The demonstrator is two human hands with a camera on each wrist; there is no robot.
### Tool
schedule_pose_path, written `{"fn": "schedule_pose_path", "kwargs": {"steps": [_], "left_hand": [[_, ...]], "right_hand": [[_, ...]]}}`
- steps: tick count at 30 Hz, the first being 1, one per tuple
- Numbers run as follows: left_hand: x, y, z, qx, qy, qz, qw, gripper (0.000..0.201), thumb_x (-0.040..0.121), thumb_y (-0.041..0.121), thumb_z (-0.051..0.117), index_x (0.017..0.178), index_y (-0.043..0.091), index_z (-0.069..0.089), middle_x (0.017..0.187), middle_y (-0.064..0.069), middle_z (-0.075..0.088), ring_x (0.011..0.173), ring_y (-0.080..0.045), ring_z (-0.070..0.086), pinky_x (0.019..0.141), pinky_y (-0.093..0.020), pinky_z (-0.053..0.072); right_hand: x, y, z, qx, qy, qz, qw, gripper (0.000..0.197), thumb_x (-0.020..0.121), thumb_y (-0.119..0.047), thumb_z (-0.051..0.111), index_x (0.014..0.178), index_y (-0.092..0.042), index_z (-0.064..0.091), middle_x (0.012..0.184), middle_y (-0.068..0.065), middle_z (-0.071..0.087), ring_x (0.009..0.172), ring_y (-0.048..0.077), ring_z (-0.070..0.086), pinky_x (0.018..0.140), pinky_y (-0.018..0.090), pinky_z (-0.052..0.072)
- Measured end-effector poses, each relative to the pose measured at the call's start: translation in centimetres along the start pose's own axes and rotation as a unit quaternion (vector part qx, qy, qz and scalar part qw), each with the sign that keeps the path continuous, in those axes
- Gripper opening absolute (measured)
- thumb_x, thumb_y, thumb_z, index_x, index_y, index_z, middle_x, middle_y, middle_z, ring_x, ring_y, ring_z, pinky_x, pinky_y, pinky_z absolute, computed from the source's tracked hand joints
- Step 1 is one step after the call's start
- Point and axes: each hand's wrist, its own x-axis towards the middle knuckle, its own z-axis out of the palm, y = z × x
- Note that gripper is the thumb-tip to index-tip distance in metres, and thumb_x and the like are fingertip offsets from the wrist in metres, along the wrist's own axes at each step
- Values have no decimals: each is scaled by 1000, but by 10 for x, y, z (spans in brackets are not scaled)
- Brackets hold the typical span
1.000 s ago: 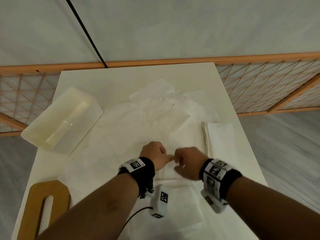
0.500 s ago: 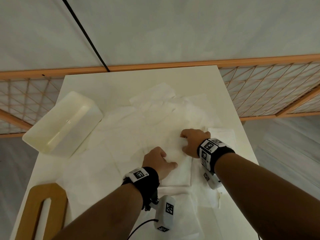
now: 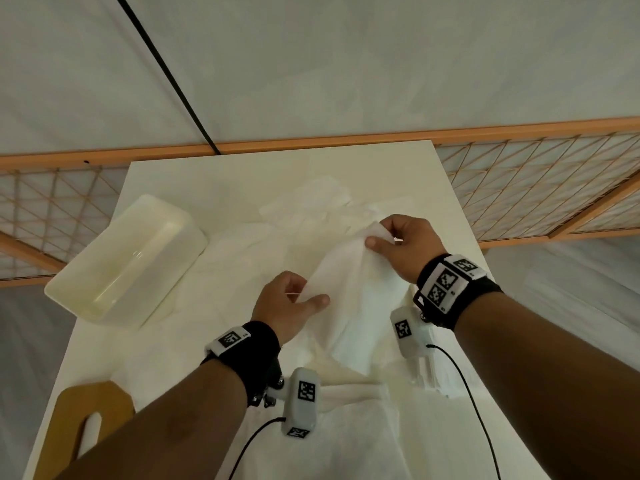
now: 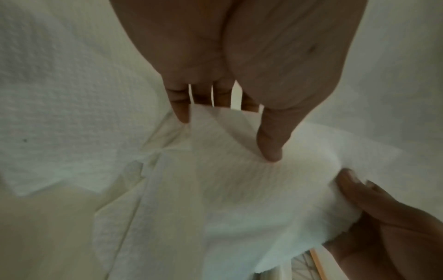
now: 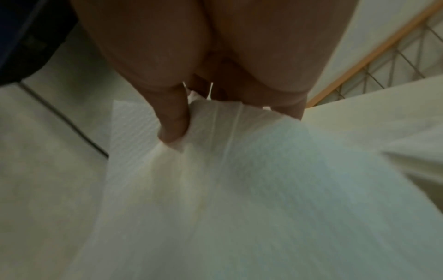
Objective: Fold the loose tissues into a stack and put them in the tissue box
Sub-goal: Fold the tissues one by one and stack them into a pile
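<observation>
Tissue (image 3: 349, 289) btwn hands, lower edge hidden

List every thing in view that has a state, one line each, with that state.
Left hand: pinches the near corner of the lifted tissue.
Right hand: pinches the far corner of the same tissue.
Lifted tissue: raised off the table, stretched between both hands.
Loose tissues: spread flat and unfolded on the table.
Tissue box: open, nothing visible inside.
Wooden lid: off the box, lying at the table's near-left corner.
</observation>
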Motion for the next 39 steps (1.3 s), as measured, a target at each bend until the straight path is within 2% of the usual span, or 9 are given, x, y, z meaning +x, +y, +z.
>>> {"fn": "schedule_pose_path", "kwargs": {"steps": [4,6,8,12,17,20,23,35,39], "left_hand": [[1,-10,-9,-247,-18,-146,958,90,52,66,92,116,9,61,109,-5,71,100,-26,68,88,-43,55],[-3,-10,-12,-371,-80,-187,906,73,74,56,80,128,9,63,122,-10,73,115,-31,68,100,-55,52],[-2,-4,-17,-392,-85,-172,900,47,89,38,69,126,9,66,123,-11,73,119,-33,66,101,-52,50],[16,-6,-35,-266,10,-117,957,19,87,7,76,105,3,73,104,-14,77,105,-39,71,86,-47,59],[13,-24,-45,-66,18,-83,994,13,86,16,81,95,10,74,95,-5,78,93,-28,73,87,-44,60],[10,-32,-43,20,83,-57,995,22,86,22,81,100,17,66,92,3,71,84,-18,68,77,-37,58],[14,-37,-45,30,111,-57,992,12,86,24,79,89,23,68,86,1,72,81,-24,70,78,-49,62],[21,-30,-46,57,91,-49,993,25,84,18,81,100,22,62,88,0,67,80,-19,65,73,-32,52],[24,-33,-44,77,71,-29,994,17,86,13,78,80,20,64,76,4,62,71,-17,56,66,-26,44]], "right_hand": [[0,-17,1,91,37,30,995,13,87,-20,80,82,-16,69,77,4,77,71,25,74,74,44,62],[-2,-24,4,110,39,41,992,15,86,-21,81,86,-11,70,82,13,77,76,34,75,74,45,62],[-3,-25,8,109,33,48,992,15,86,-25,81,85,-14,70,81,11,78,75,32,75,73,41,62],[-1,0,15,10,-1,113,993,20,91,-39,73,88,-20,69,87,1,75,77,21,73,71,32,60],[-16,29,32,31,-25,201,979,46,81,-44,83,114,-20,60,101,-1,71,89,21,71,84,39,60],[-26,32,36,-1,-23,196,980,45,87,-30,80,122,-23,52,103,-4,62,93,19,65,77,31,52],[-27,35,38,-39,-10,185,982,36,89,-28,77,118,-22,56,102,-5,61,94,20,63,79,32,51],[-25,41,38,-94,-34,170,980,17,90,-16,74,96,-27,62,94,-1,66,78,14,63,61,25,46],[-24,34,41,-152,-63,166,972,19,89,-27,74,100,-28,58,96,-6,62,84,15,64,61,24,45]]}}
